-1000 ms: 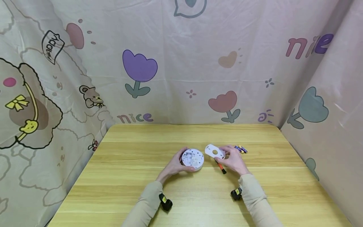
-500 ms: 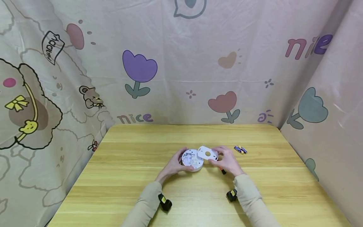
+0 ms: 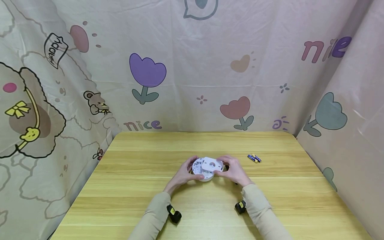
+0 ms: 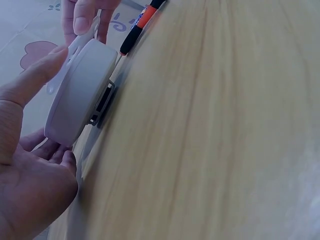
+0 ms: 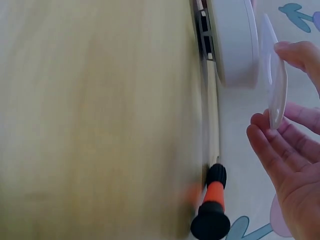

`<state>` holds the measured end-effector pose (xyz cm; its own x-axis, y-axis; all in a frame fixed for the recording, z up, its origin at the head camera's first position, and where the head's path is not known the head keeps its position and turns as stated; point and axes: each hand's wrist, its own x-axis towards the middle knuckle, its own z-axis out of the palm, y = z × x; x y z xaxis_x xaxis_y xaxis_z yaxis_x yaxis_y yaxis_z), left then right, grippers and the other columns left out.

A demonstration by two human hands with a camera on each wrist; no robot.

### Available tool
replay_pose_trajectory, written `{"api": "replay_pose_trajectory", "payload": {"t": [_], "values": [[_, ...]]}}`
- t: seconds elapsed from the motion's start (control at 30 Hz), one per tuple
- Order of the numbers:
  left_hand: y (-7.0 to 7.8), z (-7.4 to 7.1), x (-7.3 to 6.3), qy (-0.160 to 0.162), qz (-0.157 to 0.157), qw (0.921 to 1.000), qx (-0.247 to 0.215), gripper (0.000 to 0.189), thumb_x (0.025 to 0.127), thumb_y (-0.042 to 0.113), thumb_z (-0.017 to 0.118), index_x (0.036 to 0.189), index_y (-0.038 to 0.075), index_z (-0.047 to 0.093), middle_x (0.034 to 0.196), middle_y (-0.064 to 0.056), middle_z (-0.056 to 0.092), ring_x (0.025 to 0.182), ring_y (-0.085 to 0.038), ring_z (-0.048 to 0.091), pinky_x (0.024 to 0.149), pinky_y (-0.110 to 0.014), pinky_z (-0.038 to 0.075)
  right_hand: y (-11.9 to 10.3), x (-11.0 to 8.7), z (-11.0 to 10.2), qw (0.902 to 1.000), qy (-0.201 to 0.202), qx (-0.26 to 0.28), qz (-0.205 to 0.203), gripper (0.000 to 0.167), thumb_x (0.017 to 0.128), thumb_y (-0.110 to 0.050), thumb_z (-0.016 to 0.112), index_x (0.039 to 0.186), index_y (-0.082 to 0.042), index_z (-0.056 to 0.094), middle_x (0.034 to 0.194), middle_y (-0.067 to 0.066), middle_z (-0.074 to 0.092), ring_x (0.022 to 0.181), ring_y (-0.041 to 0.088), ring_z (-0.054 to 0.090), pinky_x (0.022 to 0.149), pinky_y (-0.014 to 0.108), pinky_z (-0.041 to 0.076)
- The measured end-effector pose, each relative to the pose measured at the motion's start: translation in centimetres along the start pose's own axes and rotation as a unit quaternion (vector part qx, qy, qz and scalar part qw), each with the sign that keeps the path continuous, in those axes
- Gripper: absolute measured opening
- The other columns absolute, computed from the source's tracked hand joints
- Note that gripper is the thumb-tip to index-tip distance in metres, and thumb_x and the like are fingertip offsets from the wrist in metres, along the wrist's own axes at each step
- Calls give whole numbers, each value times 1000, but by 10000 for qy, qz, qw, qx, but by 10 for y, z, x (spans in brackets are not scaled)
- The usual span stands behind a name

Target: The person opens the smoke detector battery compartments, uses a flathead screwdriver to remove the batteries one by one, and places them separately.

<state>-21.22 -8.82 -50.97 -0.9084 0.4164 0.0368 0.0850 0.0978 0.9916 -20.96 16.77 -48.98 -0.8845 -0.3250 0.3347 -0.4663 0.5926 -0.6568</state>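
A round white smoke detector (image 3: 198, 170) lies back side up, its printed label showing. My left hand (image 3: 183, 174) grips it by the rim, thumb on the near edge. A flat white mounting plate (image 3: 207, 164) with a central hole overlaps the back of the detector in the head view. My right hand (image 3: 234, 170) pinches this plate at its right end. From the right wrist, the plate (image 5: 276, 80) stands a small gap away from the detector (image 5: 232, 42). A vented dark part of the detector (image 4: 102, 104) faces the table.
An orange-and-black screwdriver (image 5: 215, 192) lies on the table by the right hand, mostly hidden under it in the head view. Small blue-and-yellow batteries (image 3: 254, 158) lie farther right on the wooden table (image 3: 144, 150). A printed curtain (image 3: 186, 73) hangs behind.
My right hand has moved left with the mounting plate, from beside the smoke detector to over its back. The left hand and detector have stayed nearly still.
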Motion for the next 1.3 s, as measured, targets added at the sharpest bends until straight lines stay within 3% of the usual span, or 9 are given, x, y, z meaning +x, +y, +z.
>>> {"api": "replay_pose_trajectory", "payload": {"t": [0.5, 0.77, 1.07, 1.3], "values": [[-4, -3, 0, -59, 137, 9999, 35, 88, 82, 11, 81, 154, -2, 31, 162, -23, 33, 153, -39, 27, 129, -49, 19, -10, 4, 9, 9994, -302, 50, -168, 55, 74, -21, 89, 122, -1, 69, 126, 16, 68, 109, 30, 68, 95, 45, 60], [-3, -3, -1, -109, 164, 9998, 44, 81, 84, 9, 80, 152, 0, 37, 160, -21, 36, 153, -37, 28, 130, -47, 19, -15, 7, 11, 9986, -484, 24, -217, 56, 75, -22, 88, 123, -1, 68, 127, 18, 69, 118, 35, 65, 101, 52, 56], [-2, -3, -1, -103, 120, 9996, 239, 74, 85, 11, 80, 149, 1, 43, 157, -21, 41, 151, -38, 31, 129, -49, 22, -14, 9, 14, 9976, -525, -37, -447, 54, 76, -23, 88, 122, -1, 69, 124, 18, 70, 117, 35, 65, 98, 49, 58], [-1, -3, -2, -77, 108, 9994, 321, 75, 85, 12, 80, 149, -1, 42, 158, -22, 39, 152, -38, 30, 129, -48, 22, -11, 10, 17, 9976, -620, 30, -321, 57, 77, -22, 87, 126, 0, 66, 129, 18, 68, 119, 35, 64, 100, 48, 58]]}}
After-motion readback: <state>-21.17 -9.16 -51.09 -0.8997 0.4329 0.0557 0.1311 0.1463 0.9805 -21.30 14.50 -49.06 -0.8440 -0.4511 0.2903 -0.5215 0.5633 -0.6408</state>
